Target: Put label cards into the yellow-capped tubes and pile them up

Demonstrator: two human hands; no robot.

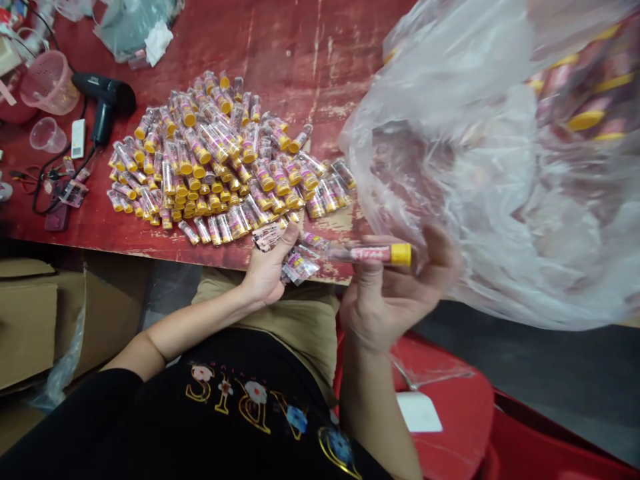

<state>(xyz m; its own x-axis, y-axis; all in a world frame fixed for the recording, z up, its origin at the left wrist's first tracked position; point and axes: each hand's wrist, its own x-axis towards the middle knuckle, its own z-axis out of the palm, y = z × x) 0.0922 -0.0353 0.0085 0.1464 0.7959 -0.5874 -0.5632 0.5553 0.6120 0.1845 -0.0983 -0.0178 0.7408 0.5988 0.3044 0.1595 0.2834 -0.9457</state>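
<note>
My right hand (395,293) is closed round a small clear tube with a yellow cap (380,254), held level at the table's near edge, right beside a big clear plastic bag (490,200) with more such tubes inside. My left hand (267,270) rests at the table edge, its fingers closed on a bunch of printed sleeve labels (287,257). A large pile of yellow-capped tubes (225,157) lies on the red table (300,47) just beyond both hands.
A black heat gun (105,100) with its cord lies at the left, near a pink basket (50,83) and a clear cup (46,135). Cardboard boxes (30,320) stand under the table at left. A red stool (450,413) is at my right.
</note>
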